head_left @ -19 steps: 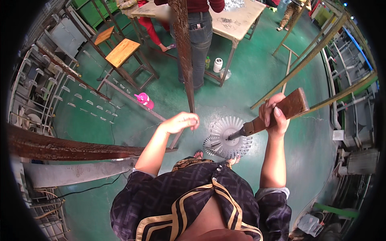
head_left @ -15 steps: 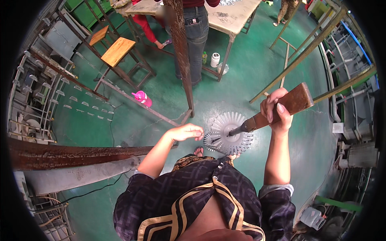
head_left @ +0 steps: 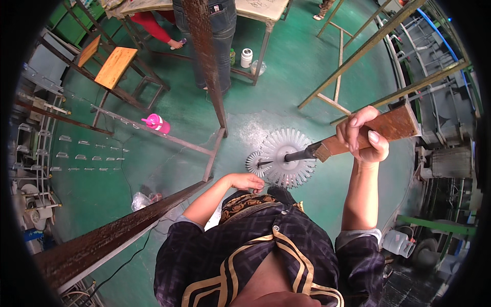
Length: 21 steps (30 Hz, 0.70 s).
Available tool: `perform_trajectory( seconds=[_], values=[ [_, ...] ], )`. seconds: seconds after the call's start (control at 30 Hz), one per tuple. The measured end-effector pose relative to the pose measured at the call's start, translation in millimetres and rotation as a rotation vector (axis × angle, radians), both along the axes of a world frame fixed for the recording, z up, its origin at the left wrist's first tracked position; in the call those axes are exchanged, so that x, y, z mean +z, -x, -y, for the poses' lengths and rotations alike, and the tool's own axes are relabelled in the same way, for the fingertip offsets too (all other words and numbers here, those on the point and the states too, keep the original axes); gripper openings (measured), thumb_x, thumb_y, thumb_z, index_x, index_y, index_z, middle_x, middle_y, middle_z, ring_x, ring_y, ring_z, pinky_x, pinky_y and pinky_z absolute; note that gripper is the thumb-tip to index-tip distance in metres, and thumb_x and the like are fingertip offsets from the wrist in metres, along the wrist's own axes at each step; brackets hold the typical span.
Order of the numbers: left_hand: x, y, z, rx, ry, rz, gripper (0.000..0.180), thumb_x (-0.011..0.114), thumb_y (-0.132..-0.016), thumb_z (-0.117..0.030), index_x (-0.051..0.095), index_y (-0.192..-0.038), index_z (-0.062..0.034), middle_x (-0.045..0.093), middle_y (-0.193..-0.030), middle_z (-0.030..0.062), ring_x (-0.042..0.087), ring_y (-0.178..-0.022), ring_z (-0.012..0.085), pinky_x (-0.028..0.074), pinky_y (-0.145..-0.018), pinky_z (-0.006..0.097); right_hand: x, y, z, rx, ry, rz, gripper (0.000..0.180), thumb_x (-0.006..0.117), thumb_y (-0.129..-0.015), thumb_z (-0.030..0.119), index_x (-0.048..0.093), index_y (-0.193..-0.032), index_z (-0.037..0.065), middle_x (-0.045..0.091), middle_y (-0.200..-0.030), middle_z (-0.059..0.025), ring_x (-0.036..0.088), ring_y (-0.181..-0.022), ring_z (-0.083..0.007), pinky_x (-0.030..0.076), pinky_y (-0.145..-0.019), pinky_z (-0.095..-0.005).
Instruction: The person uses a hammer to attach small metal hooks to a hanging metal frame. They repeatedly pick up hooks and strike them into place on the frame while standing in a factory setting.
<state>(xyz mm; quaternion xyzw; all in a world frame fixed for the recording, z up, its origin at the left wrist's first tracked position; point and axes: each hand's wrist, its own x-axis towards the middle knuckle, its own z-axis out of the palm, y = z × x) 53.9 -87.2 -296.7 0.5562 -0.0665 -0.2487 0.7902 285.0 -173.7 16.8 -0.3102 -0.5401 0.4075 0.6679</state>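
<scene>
Head view, item one: my right hand (head_left: 364, 137) wrapped tight round wooden handle (head_left: 378, 130) of spindle tool, raised. White toothed discs (head_left: 286, 157) on its dark shaft (head_left: 286, 157). Left hand (head_left: 247, 181) below discs, fingers curled, grip unclear.

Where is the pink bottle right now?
In the head view the pink bottle lies on the green floor at upper left, beside the thin rusty floor rail, below the wooden stool and far from both hands.
</scene>
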Motion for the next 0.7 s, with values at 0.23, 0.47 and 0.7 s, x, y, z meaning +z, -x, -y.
perform_trajectory(
  seconds=[0.23, 0.47, 0.7],
  values=[
    [-18, -16, 5, -0.065, 0.068, 0.012, 0.029, 0.046, -0.091, -0.026, 0.054, -0.076, -0.0018, 0.052, -0.072, -0.0003, 0.047, -0.069, 0.0092, 0.040, -0.068, 0.024, -1, -1, -1, 0.104, -0.066, -0.047, 0.039, 0.049, -0.076, 0.024, 0.051, -0.096, -0.009, 0.045, -0.048, -0.0054, 0.032, -0.039, -0.0070, 0.028, -0.041, -0.0241],
    [-27, -24, 4, -0.125, 0.063, 0.037, 0.030, 0.047, -0.091, -0.026, 0.054, -0.076, -0.0015, 0.051, -0.071, 0.0005, 0.047, -0.067, 0.0106, 0.039, -0.069, 0.024, -2, 1, 0, 0.121, -0.071, -0.058, 0.038, 0.051, -0.075, 0.023, 0.054, -0.095, -0.009, 0.046, -0.048, -0.0057, 0.032, -0.037, -0.0074, 0.028, -0.039, -0.0240],
    [-21, -33, 3, -0.169, -0.105, -0.068, 0.032, 0.048, -0.089, -0.034, 0.057, -0.081, -0.0054, 0.052, -0.072, -0.0013, 0.049, -0.069, 0.0093, 0.040, -0.067, 0.025, 0, 0, 2, 0.108, -0.040, -0.026, 0.029, 0.051, -0.073, 0.021, 0.054, -0.087, -0.003, 0.045, -0.045, -0.0062, 0.037, -0.033, -0.0102, 0.029, -0.035, -0.0241]
  ],
)
